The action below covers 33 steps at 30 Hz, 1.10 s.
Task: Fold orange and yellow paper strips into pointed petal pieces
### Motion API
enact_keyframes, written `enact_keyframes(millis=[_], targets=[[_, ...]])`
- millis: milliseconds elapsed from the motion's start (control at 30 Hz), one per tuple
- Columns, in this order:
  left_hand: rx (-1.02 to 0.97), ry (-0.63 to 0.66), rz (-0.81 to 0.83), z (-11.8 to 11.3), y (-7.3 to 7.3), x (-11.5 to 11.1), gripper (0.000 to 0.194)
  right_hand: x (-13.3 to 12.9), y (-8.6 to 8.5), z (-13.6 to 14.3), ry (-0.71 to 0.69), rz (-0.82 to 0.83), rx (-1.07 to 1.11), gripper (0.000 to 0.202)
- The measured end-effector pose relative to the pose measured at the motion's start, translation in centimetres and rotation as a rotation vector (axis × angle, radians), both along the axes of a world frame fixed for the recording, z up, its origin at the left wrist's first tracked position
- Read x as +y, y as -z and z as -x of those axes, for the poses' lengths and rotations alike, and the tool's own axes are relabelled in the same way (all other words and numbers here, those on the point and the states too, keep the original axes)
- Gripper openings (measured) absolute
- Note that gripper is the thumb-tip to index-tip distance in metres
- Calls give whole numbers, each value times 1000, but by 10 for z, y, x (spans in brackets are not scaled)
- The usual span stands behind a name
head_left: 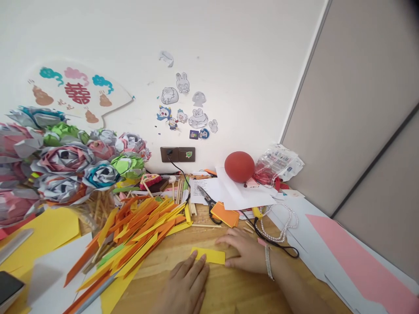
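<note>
A small yellow paper strip (pixel 212 256) lies flat on the wooden table (pixel 150 288) in front of me. The fingertips of my left hand (pixel 188 281) rest on its left end, fingers stretched out. My right hand (pixel 242 250), with a beaded bracelet (pixel 269 262) at the wrist, lies at the strip's right end, thumb at its edge and fingers spread above it. Beyond the hands are a stack of orange paper pieces (pixel 225 214) and black scissors (pixel 209 201). To the left is a pile of folded orange and yellow strips (pixel 140 231).
Paper flowers (pixel 68 159) crowd the left side. Yellow sheets (pixel 49 231) and a white sheet (pixel 59 274) lie nearby. A red balloon (pixel 239 166) sits on white paper at the back. Right are a pearl string (pixel 291 218), a black cable (pixel 278 244) and pink paper (pixel 356 261).
</note>
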State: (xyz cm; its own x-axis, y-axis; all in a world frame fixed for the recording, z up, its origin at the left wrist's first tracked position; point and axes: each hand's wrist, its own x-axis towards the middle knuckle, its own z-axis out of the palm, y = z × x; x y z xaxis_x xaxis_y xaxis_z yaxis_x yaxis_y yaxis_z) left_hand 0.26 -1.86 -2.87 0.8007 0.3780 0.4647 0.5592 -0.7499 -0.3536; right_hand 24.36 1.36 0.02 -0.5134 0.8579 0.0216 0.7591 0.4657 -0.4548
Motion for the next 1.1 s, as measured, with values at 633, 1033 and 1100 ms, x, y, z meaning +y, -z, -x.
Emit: enact_keyframes(millis=[633,1033,1100], targets=[[-316,8,243,-3,-16,1,30,-11,7,35,-173,-77,191,28],[-202,149,319,8,-24,11,26,-10,10,34,-249,-167,215,7],[-180,154,330,8,-29,11,27,-9,11,34,-247,-172,189,4]])
